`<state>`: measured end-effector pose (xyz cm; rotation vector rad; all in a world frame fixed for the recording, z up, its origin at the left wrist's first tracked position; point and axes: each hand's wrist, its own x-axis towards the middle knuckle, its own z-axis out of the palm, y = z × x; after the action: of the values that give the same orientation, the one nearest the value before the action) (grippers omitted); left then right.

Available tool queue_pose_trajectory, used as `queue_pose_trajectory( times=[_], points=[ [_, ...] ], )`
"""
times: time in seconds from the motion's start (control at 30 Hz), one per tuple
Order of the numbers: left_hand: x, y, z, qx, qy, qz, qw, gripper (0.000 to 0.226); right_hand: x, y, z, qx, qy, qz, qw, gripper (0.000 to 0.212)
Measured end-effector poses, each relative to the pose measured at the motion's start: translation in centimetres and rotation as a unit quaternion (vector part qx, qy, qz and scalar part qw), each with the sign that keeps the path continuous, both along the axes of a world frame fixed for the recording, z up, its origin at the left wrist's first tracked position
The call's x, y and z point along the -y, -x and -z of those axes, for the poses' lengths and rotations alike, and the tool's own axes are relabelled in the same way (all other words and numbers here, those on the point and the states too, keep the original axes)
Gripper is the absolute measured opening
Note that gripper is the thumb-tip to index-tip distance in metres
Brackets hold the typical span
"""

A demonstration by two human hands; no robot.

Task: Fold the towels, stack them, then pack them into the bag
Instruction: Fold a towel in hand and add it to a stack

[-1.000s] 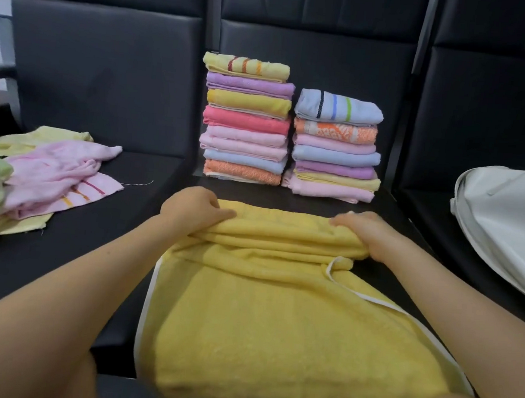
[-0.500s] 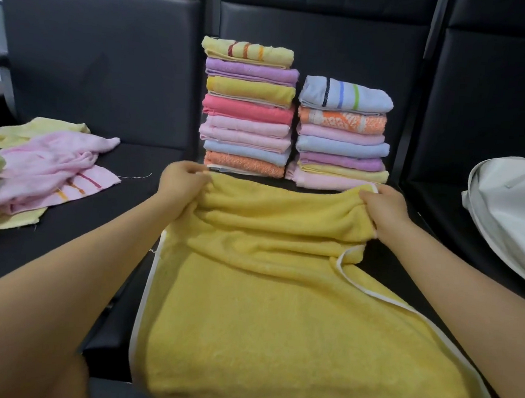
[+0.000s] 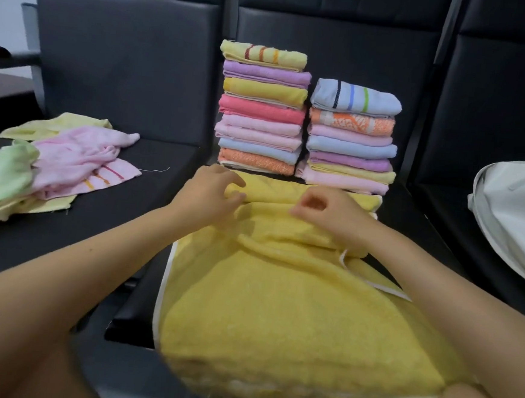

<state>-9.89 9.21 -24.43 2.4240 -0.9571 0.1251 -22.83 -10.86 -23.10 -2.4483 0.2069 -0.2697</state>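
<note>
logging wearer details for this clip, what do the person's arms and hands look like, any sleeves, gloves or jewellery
Both forearms are bare up to the frame edge: no sleeves show. The left hand and right hand wear no gloves, and no rings, watch or bracelet are visible.
</note>
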Motion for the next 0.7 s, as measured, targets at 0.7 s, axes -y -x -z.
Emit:
queue_pose_trajectory(
  times=[0.7],
  points=[
    [-1.0, 5.0, 3.5, 0.066, -0.132, 0.09, 0.985, 0.029, -0.6, -2.1, 4.1, 0.015, 0.224, -0.008, 0.975, 0.02]
  ],
)
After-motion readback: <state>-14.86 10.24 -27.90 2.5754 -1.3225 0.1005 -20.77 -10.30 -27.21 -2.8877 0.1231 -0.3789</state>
